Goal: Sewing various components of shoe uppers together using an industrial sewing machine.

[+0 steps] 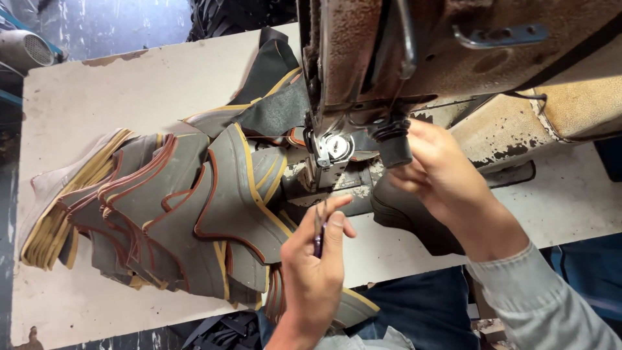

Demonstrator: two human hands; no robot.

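Here the left hand (314,259) pinches a small dark tool (319,230) upright between thumb and fingers, just below the needle (322,170) of a rusty sewing machine (453,58). The right hand (444,175) closes on a dark piece (395,148) under the machine head. Grey shoe pieces (162,207) with yellow and red edges crowd the table (97,91).

Left hand (315,259) raised, fingers pinched closed, right hand (447,175) curled, fingers gripping
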